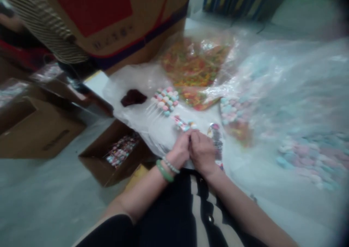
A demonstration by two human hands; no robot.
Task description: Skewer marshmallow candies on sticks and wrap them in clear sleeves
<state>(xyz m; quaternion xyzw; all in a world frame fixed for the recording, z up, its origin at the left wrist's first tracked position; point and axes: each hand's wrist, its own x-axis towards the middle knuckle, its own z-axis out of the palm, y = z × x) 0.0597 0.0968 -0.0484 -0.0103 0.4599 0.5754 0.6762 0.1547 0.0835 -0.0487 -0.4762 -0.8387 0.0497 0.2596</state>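
2 hands [200,152] touching, 1 candy skewer [182,124] just beyond

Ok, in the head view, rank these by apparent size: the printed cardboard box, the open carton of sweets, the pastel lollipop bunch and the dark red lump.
1. The printed cardboard box
2. The open carton of sweets
3. The pastel lollipop bunch and the dark red lump look too alike to rank.

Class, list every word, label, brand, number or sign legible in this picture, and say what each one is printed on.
Nothing can be read for certain: the dark characters on the large cardboard box, the dark mark on the brown carton and the print on the packet beside the hands are all too blurred to read.
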